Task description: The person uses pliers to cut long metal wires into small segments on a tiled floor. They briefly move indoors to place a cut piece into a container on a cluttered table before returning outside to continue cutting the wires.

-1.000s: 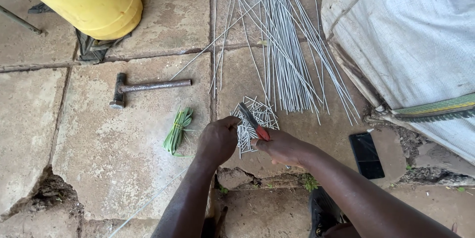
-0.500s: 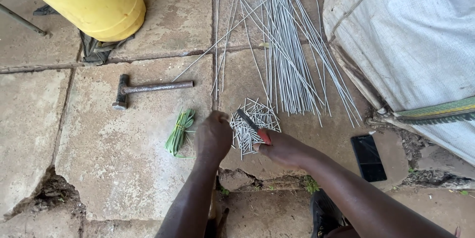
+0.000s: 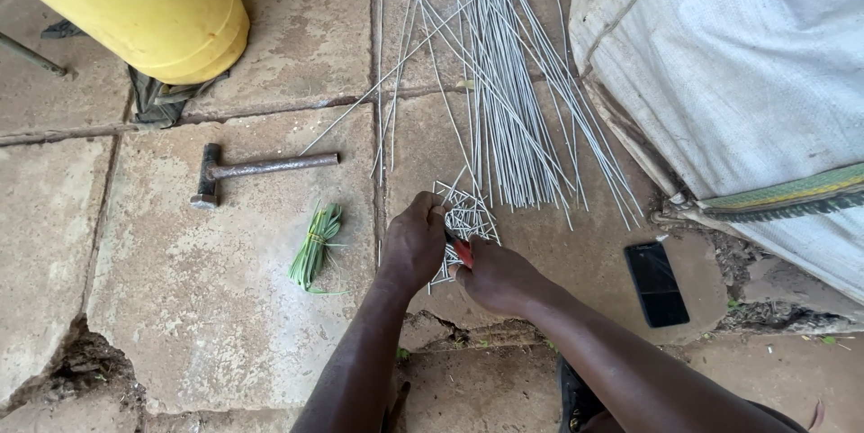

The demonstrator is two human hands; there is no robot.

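Your left hand (image 3: 412, 248) is curled shut over the near edge of the wire mesh (image 3: 465, 217), fingers wrapped onto its bent strands; a second ago it sat a little lower and to 9 o'clock of the mesh, so it has slid up and onto the piece. Your right hand (image 3: 498, 277) is closed around red-handled pliers (image 3: 462, 253), only a sliver of red showing between the two hands, the jaws hidden against the mesh. That hand has come in closer too, and the hands now nearly touch. By my reading, the grip has tightened on one spot of the weave.

Mesh lies on the slab at 12 o'clock of your hands, just touching the near ends of the straight wire bundle (image 3: 504, 100), which fans away to 12. At 9 o'clock lies a green tie bundle (image 3: 315, 248), beyond it at 10 a hammer (image 3: 256, 167), and further at 10 a yellow drum (image 3: 153, 5). A phone (image 3: 655, 283) rests at 3 o'clock, below a white sack (image 3: 738, 82).
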